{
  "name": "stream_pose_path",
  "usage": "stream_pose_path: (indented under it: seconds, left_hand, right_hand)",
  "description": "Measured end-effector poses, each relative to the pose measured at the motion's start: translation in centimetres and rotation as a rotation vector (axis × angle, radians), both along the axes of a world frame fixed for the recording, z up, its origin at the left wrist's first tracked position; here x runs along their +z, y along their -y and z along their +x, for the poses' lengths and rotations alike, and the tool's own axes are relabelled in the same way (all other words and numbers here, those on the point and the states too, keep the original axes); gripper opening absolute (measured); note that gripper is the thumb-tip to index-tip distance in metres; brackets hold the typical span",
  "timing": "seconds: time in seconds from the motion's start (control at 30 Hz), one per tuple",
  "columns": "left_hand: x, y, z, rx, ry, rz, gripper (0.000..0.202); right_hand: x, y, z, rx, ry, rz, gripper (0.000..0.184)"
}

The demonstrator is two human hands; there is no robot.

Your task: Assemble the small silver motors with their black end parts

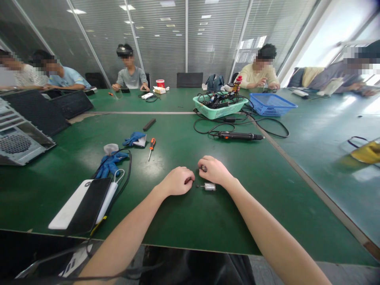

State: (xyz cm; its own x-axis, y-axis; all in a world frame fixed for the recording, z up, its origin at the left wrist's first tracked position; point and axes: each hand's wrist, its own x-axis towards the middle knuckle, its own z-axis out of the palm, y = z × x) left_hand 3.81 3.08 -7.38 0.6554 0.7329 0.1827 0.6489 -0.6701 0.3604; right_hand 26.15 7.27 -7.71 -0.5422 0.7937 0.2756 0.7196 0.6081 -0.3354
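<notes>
The left hand's (pixel 179 181) fingers curl under and toward the bench (pixel 267 221), so whatever they may enclose cannot be seen. The right hand (pixel 214 169) covers most of the small metallic piece (pixel 204 168) in its grasp, leaving its shape unclear. A dark speck (pixel 197 186) by the small motor's (pixel 209 187) shaft is too tiny to identify. In the green basket (pixel 213 114), tangled black cables (pixel 219 99) hide one another. The left edge cuts the metal computer case (pixel 18 144); the right edge crops a yellow object (pixel 368 152) and a blurred co-worker (pixel 329 77).
</notes>
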Motion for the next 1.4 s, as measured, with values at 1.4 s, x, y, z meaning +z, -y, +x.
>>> stream_pose_path:
  seconds: [1.4]
  left_hand:
    - [-0.01, -0.09, 0.13, 0.033, -0.004, 0.005, 0.013]
  right_hand:
    - [-0.4, -0.2, -0.12, 0.118, 0.017, -0.021, 0.021]
